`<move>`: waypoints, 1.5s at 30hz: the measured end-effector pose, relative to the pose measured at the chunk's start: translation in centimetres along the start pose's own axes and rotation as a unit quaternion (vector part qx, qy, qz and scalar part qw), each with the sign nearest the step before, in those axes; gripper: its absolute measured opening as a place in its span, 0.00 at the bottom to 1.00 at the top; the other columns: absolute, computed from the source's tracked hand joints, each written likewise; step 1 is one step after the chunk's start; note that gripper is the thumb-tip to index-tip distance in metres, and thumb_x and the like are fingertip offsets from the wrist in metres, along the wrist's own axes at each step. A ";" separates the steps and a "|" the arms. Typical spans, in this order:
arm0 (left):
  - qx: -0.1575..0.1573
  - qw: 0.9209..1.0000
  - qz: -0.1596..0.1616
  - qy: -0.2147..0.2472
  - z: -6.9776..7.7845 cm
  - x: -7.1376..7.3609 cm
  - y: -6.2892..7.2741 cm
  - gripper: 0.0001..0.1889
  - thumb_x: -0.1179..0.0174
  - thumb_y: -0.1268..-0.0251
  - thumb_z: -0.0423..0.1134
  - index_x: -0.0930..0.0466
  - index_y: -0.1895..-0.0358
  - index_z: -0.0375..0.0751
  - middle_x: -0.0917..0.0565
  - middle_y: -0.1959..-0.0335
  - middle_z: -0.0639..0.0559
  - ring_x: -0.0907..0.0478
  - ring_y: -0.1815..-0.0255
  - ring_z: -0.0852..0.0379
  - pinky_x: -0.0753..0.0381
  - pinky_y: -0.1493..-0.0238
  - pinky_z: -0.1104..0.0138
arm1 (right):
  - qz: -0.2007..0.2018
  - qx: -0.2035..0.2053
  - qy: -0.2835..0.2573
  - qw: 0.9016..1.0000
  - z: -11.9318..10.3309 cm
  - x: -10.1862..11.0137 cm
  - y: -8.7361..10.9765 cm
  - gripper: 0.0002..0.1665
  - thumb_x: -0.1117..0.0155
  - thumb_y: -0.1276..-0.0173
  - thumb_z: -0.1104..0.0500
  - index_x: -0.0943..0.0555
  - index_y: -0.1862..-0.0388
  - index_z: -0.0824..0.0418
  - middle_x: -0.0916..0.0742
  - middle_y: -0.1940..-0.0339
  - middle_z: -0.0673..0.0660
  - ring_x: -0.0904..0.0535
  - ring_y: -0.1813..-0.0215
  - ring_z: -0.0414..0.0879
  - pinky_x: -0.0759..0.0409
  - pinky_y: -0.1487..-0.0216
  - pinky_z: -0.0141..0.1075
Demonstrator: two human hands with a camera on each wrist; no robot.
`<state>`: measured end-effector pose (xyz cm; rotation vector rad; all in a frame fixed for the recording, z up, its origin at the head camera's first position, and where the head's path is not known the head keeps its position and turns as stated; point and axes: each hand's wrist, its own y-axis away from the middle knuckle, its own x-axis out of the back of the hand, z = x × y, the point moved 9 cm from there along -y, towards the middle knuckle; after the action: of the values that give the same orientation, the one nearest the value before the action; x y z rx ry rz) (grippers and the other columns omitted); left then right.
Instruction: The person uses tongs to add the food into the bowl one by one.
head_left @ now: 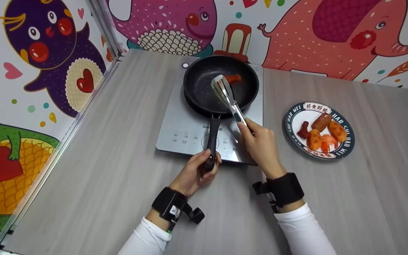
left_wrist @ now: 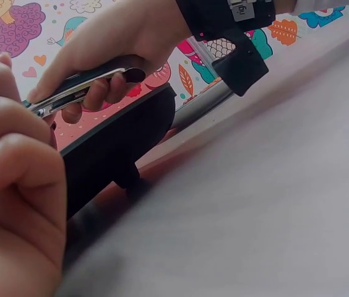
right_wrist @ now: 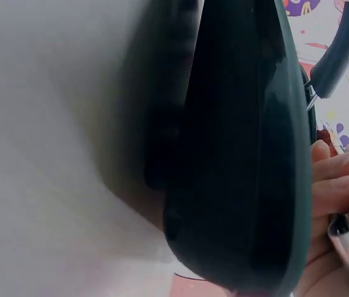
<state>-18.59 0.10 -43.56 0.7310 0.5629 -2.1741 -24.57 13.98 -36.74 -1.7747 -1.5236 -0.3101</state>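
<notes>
My left hand (head_left: 197, 171) grips the black handle (head_left: 213, 136) of a dark frying pan (head_left: 199, 88). Metal tongs (head_left: 225, 94) are held in my right hand (head_left: 260, 145), their slotted head inside the pan. A reddish-orange piece of food (head_left: 234, 78) lies in the pan beside the tongs' head, partly behind it; whether they touch I cannot tell. In the left wrist view, fingers of the right hand (left_wrist: 112, 49) wrap around the tongs (left_wrist: 78, 86). The pan's dark side (right_wrist: 242, 148) fills much of the right wrist view.
Under the pan is a silver induction cooker (head_left: 175, 120) with touch markings. To the right, a round plate (head_left: 289, 132) with a dark patterned rim holds several food pieces, among them a small drumstick (head_left: 303, 130) and a shrimp (head_left: 328, 141). Cartoon-printed panels (head_left: 292, 46) border the table (head_left: 112, 141).
</notes>
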 end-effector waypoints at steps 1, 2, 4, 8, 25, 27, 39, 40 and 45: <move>0.000 1.000 0.000 -0.001 0.0 0.0 0.0 0.18 0.60 0.31 0.49 0.30 0.62 0.37 0.36 0.86 0.57 0.46 0.88 0.63 0.52 0.88 0.71 | 0.008 0.012 0.018 1.000 -0.3 0.2 -0.1 0.15 0.48 0.34 0.45 0.20 0.65 0.52 0.28 0.90 0.46 0.35 0.89 0.39 0.38 0.88 0.33; 0.000 1.000 0.001 -0.002 -0.1 0.0 0.0 0.17 0.60 0.31 0.49 0.30 0.62 0.37 0.36 0.87 0.57 0.46 0.88 0.64 0.52 0.89 0.70 | 0.015 0.024 0.036 0.999 -0.5 0.4 -0.2 0.15 0.48 0.34 0.46 0.20 0.67 0.53 0.29 0.90 0.46 0.36 0.88 0.39 0.39 0.87 0.33; 0.000 1.000 0.001 -0.004 -0.1 0.0 0.0 0.17 0.60 0.31 0.49 0.30 0.63 0.38 0.36 0.87 0.57 0.46 0.88 0.64 0.53 0.89 0.70 | 0.024 0.043 0.055 0.997 -0.8 0.6 -0.4 0.14 0.47 0.34 0.47 0.21 0.70 0.54 0.30 0.89 0.46 0.37 0.87 0.40 0.40 0.86 0.33; -0.004 1.000 0.003 -0.014 0.0 0.0 0.0 0.17 0.60 0.31 0.48 0.29 0.63 0.38 0.36 0.87 0.57 0.45 0.88 0.64 0.52 0.88 0.70 | 0.030 0.065 0.074 0.995 -1.2 0.9 -0.9 0.13 0.46 0.35 0.49 0.21 0.71 0.55 0.29 0.89 0.47 0.37 0.87 0.41 0.41 0.86 0.34; 0.000 0.999 0.011 -0.036 -0.1 0.3 0.0 0.19 0.57 0.33 0.51 0.29 0.61 0.37 0.36 0.87 0.55 0.46 0.88 0.61 0.49 0.86 0.69 | 0.019 0.106 0.195 0.975 -1.7 2.1 -3.8 0.18 0.46 0.35 0.48 0.26 0.75 0.60 0.31 0.91 0.53 0.28 0.83 0.57 0.32 0.79 0.50; 0.001 0.999 0.012 -0.037 -0.1 0.3 0.0 0.19 0.57 0.33 0.51 0.29 0.61 0.37 0.36 0.87 0.55 0.46 0.88 0.61 0.49 0.86 0.69 | 0.017 0.109 0.208 0.972 -1.7 2.2 -4.1 0.18 0.46 0.35 0.48 0.27 0.76 0.60 0.32 0.91 0.53 0.28 0.83 0.58 0.32 0.81 0.50; 0.004 0.999 0.004 -0.042 -0.2 0.1 0.0 0.18 0.58 0.32 0.51 0.29 0.61 0.38 0.35 0.86 0.56 0.44 0.87 0.62 0.47 0.85 0.71 | -0.007 0.122 0.286 0.951 -1.6 2.3 -6.1 0.17 0.45 0.36 0.50 0.27 0.74 0.63 0.25 0.88 0.62 0.27 0.81 0.65 0.34 0.84 0.54; 0.005 0.999 0.003 -0.042 -0.3 0.1 0.0 0.18 0.58 0.32 0.51 0.29 0.61 0.38 0.34 0.86 0.56 0.44 0.87 0.62 0.46 0.85 0.71 | -0.009 0.123 0.289 0.949 -1.6 2.3 -6.3 0.17 0.45 0.36 0.50 0.27 0.74 0.63 0.24 0.87 0.62 0.27 0.81 0.65 0.34 0.84 0.55; 0.002 0.999 0.004 -0.042 -0.2 0.0 0.0 0.18 0.58 0.32 0.51 0.30 0.61 0.38 0.33 0.86 0.55 0.43 0.87 0.61 0.45 0.85 0.72 | -0.018 0.120 0.306 0.944 -1.7 2.1 -6.8 0.17 0.45 0.36 0.50 0.27 0.74 0.63 0.23 0.85 0.63 0.27 0.81 0.65 0.33 0.83 0.56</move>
<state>-18.54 0.27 -43.71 0.6397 0.5126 -2.1886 -29.81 14.35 -31.61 -1.2923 -1.0896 -0.6037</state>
